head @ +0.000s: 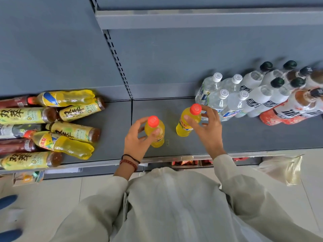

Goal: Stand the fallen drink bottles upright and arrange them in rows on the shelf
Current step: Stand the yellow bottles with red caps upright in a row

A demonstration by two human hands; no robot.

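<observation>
Head, hands (138, 138) (208, 127) gripping yellow bottles (157, 135) (185, 126), shelf edge (244, 153) near

- One head-worn wide-angle view looks steeply down and forward over the person's pale top (174, 206) onto the grey shelf (244, 137), close in.
- The upper shelf rail (192, 18) bounds the top, floor tiles (52, 189) the bottom.

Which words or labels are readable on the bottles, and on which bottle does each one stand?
"双萃": lying tea bottles, yellow labels.
"凤梨", probably: lying yellow juice bottle.
Too blurred: upright yellow bottles, water bottles, white bottles, orange bottle.
</observation>
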